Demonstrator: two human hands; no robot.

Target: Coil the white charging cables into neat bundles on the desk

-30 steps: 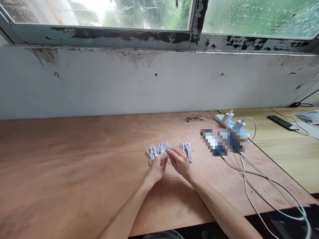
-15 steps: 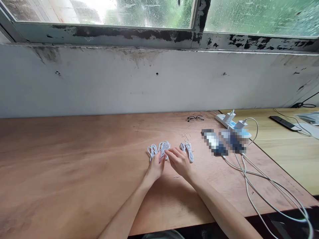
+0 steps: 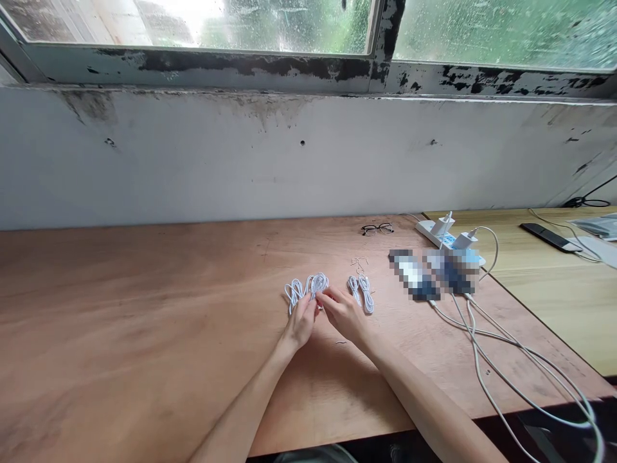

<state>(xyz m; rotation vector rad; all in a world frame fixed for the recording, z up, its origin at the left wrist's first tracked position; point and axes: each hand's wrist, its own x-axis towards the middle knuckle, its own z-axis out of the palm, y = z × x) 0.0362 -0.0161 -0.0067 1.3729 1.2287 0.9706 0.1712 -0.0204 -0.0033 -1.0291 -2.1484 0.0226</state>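
Observation:
A looped white cable bundle (image 3: 318,283) rises from between the fingers of my left hand (image 3: 303,319), which is closed on its near end. My right hand (image 3: 343,313) meets it from the right, thumb and fingers pinched together against the bundle; whatever sits in that pinch is too small to make out. Just left of the held loops is a further white cable coil (image 3: 293,292), partly behind my left fingers. Beyond my right hand lie two narrow white cable bundles, one nearer (image 3: 353,286) and one farther right (image 3: 367,296).
Thin wire ties (image 3: 359,263) lie behind the right bundles, and a single tie (image 3: 340,342) near my right wrist. Eyeglasses (image 3: 377,229) rest by the wall. Rightward are a power strip (image 3: 425,227), two blurred devices, trailing charging cables (image 3: 478,360) and a black remote-like object (image 3: 549,236).
My right fingertips have shifted slightly left and down against the bundle, curling in closer to my left thumb. The cable bundles lie as before.

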